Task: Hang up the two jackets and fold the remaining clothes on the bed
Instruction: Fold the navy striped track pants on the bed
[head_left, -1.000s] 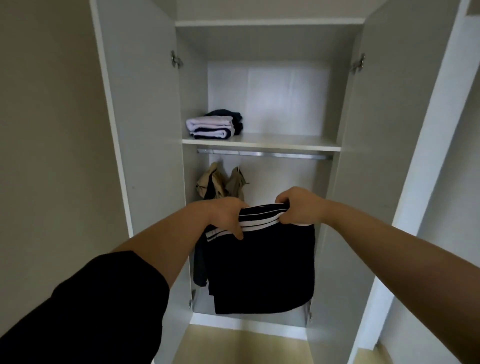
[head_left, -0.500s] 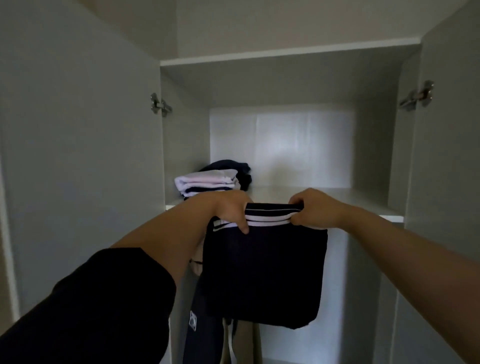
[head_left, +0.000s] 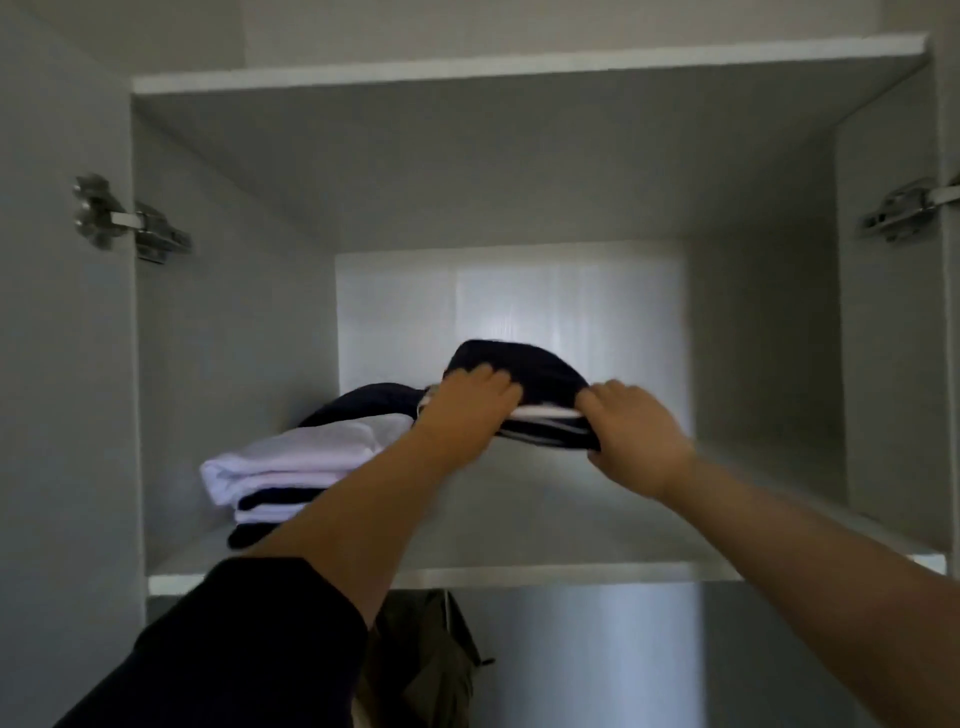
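Reaching into the wardrobe, left hand (head_left: 470, 402) and right hand (head_left: 631, 423) have fingers clamped on a folded dark striped garment (head_left: 524, 382) above the shelf (head_left: 545, 574); folded clothes (head_left: 291, 467) stacked beside; a jacket (head_left: 421, 654) hangs below; task seemingly near finished.

An open white wardrobe (head_left: 234, 322) fills the view. Its shelf (head_left: 545, 574) runs across the lower part, under a top panel (head_left: 519, 65). Metal hinges (head_left: 130, 221) hold both doors. Light glares off the back panel (head_left: 519, 301).
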